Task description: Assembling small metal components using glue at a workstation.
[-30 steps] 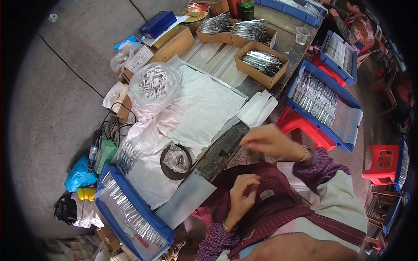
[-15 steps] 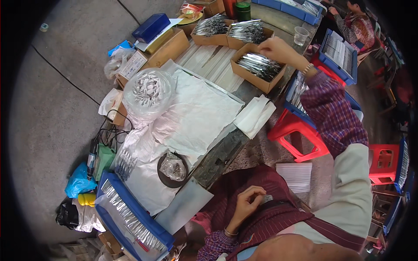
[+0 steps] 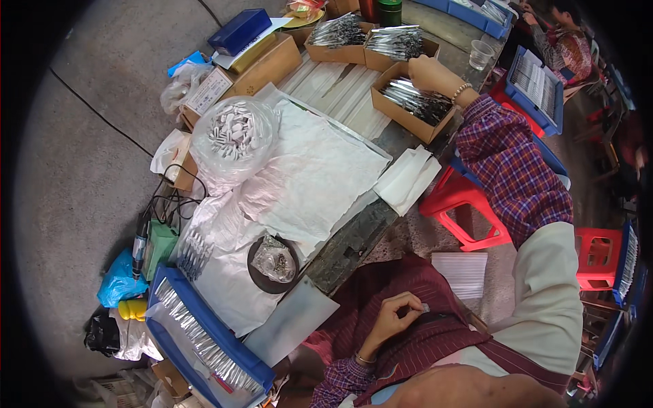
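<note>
My right hand [image 3: 432,75] is over the left edge of a cardboard box [image 3: 416,129]. Its fingers are curled and pressed together at the slim silver-and-black metal pieces [image 3: 428,102] lying in that box. What they grip, if anything, is hidden. Above my lap, near the striped maroon apron [image 3: 415,279], my left hand [image 3: 391,319] is closed in a pinch. A small pale piece [image 3: 426,307] shows at its fingertips; its kind is too small to make out. Left of my hands, white cloth [image 3: 320,170] covers part of the workbench.
A plastic bag of small white pieces [image 3: 235,132] sits on the cloth, with a dark round dish [image 3: 272,285] nearer me. A blue tray [image 3: 211,326] holds rows of silver pieces. Red stools [image 3: 466,211] stand at the right. Another person [image 3: 571,47] sits at the far right.
My right hand has curled down lower over the box. The left hand has turned slightly, and the small pale piece now sticks out past its fingertips. The view has shifted a little.
</note>
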A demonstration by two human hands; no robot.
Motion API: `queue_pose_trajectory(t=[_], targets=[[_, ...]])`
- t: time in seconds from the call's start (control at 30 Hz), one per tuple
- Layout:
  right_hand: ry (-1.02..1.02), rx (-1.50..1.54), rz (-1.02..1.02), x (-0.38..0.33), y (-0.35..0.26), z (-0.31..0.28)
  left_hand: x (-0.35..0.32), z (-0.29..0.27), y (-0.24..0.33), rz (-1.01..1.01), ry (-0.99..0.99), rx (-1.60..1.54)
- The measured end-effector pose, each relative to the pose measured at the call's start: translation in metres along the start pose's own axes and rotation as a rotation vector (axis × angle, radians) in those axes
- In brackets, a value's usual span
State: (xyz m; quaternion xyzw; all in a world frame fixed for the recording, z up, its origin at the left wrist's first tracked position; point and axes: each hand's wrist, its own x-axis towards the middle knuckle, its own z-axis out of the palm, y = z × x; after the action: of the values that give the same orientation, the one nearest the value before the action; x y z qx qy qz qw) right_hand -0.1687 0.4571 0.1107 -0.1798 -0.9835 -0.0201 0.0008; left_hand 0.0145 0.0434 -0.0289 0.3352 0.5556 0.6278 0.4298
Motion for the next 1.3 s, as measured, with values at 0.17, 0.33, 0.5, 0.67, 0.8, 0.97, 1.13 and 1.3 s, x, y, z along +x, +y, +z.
queue_pose_trajectory(t=[0.17, 0.33, 0.5, 0.67, 0.8, 0.97, 1.13, 1.3], targets=[[-0.016, 0.0, 0.02, 0.002, 0.0, 0.004, -0.001, -0.003, -0.004, -0.019, -0.067, -0.038], [-0.075, 0.053, 0.052, 0.007, 0.0, 0.002, -0.003, -0.004, -0.015, -0.032, -0.114, -0.041], [-0.082, 0.037, 0.035, 0.011, 0.006, 0.014, -0.001, -0.005, -0.011, -0.047, -0.078, -0.073], [-0.048, 0.109, 0.042, 0.008, 0.009, 0.015, -0.002, -0.006, -0.01, -0.129, -0.082, -0.086], [-0.049, 0.142, 0.13, 0.001, 0.005, 0.009, -0.005, -0.007, -0.009, -0.241, -0.056, -0.149], [-0.029, 0.128, 0.214, -0.002, 0.003, 0.005, -0.007, -0.012, -0.018, -0.242, -0.028, -0.239], [0.024, 0.154, 0.198, -0.002, 0.008, 0.011, -0.005, -0.016, -0.015, -0.233, -0.015, -0.343], [0.194, 0.24, 0.073, -0.007, 0.024, 0.022, -0.005, -0.014, -0.023, -0.198, 0.023, -0.365]])
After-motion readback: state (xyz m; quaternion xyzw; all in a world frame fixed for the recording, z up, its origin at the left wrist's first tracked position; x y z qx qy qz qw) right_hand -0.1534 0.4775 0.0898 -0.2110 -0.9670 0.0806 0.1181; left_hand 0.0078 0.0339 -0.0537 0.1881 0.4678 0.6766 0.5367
